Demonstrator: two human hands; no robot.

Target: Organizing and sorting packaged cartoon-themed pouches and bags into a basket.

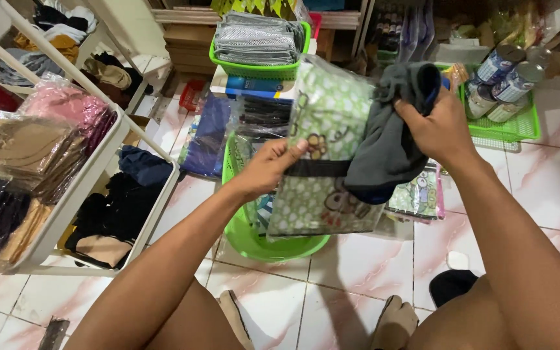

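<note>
My left hand [268, 167] grips the left edge of a clear plastic packet [322, 123] that holds a green patterned cloth with cartoon figures. The packet stands upright in front of me. My right hand [437, 127] is closed on a dark grey folded garment [384, 146] with a blue lining, which hangs over the packet's right side. Both are held above a round green plastic basket [260, 241] on the tiled floor.
A white shelf rack [82, 188] at the left holds bagged cloths in pink, tan and black. Behind stand a green basket of grey folded cloth [257, 40] and a green tray with tins [507, 123]. More packets [416, 198] lie on the floor.
</note>
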